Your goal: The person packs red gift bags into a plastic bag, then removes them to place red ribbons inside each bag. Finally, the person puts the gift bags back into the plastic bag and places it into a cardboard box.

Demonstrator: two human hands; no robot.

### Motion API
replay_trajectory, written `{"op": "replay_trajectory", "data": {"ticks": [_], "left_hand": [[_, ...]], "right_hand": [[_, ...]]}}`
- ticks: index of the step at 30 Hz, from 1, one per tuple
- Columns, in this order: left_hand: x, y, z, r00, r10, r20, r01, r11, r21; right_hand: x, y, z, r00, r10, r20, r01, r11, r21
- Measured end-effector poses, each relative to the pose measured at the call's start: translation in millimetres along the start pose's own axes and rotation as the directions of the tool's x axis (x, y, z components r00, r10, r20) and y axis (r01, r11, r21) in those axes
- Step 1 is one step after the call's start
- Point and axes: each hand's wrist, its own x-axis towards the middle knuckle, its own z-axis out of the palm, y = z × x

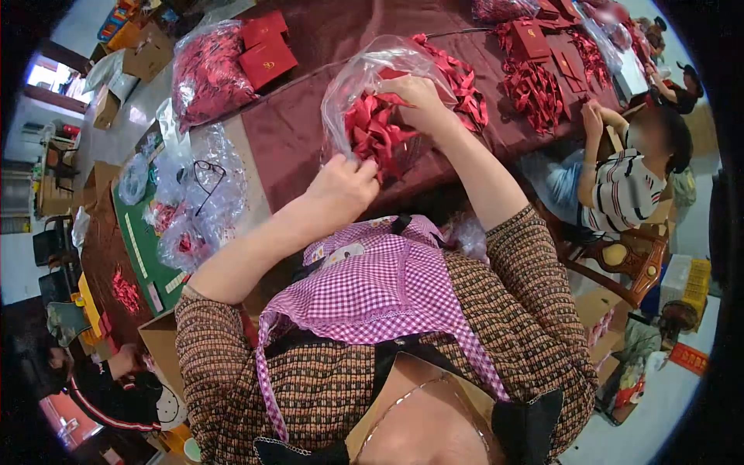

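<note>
A clear plastic bag [338, 97] holding red ribbon pieces [373, 128] lies open at the near edge of the cloth-covered table. My left hand [343, 184] has its fingers curled and closed on the bag's near left rim. Over the top of the ribbons, inside the bag's mouth, is my right hand [417, 101]; its fingertips are hidden among plastic and ribbon. More red ribbons [469, 101] lie against the bag's right side.
A full bag of red pieces [209, 74] with red boxes [267, 62] sits left. Ribbon bundles [533, 93] and a red box [529, 40] lie right. A person in a striped top [628, 186] sits right; another [116, 395] is lower left. Glasses [208, 178] rest on plastic bags.
</note>
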Motion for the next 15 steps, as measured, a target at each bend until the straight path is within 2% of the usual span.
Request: {"op": "replay_trajectory", "data": {"ticks": [2,4,5,6,7,8,10,12,13,15], "left_hand": [[9.9,-3.3,-6.2,0.999,0.037,-0.024,-0.037,0.999,-0.036],[22.8,-11.5,-23.6,0.964,0.193,-0.185,-0.201,0.979,-0.026],[28.4,-16.8,-36.1,0.96,0.165,-0.225,-0.184,0.981,-0.066],[32.2,-28.3,-47.8,0.971,0.108,-0.214,-0.136,0.984,-0.119],[36.2,-37.9,-60.3,0.968,0.04,-0.249,-0.063,0.994,-0.084],[41.0,-56.5,-70.1,0.944,0.011,-0.33,-0.044,0.995,-0.094],[44.8,-79.0,-75.2,0.9,-0.123,-0.418,0.058,0.985,-0.164],[46.0,-103.1,-48.4,0.842,-0.269,-0.467,0.14,0.946,-0.294],[46.2,-109.2,-40.3,0.843,-0.265,-0.468,0.138,0.947,-0.289],[44.6,-117.0,-29.5,0.739,-0.43,-0.519,0.101,0.832,-0.545]], "right_hand": [[0.4,-0.8,-3.5,0.999,0.021,0.041,-0.02,1.0,-0.008],[0.3,0.2,-5.6,0.996,0.042,0.079,-0.04,0.999,-0.021],[-1.9,0.6,-3.9,0.998,-0.059,-0.008,0.059,0.998,0.017],[-3.3,1.0,-3.4,0.983,-0.157,-0.099,0.162,0.986,0.045],[1.8,-16.8,-13.5,0.992,0.071,0.104,-0.068,0.997,-0.031],[2.5,-15.9,-11.0,0.992,0.071,0.1,-0.068,0.997,-0.032],[1.3,-11.1,-0.6,0.983,0.17,0.066,-0.169,0.985,-0.02],[-0.6,-8.9,0.3,0.985,0.173,0.005,-0.173,0.985,0.011],[-1.5,-9.1,-5.2,0.99,0.141,0.012,-0.141,0.99,-0.022],[-4.5,-12.2,-7.4,0.993,0.113,0.015,-0.112,0.992,-0.051]]}}
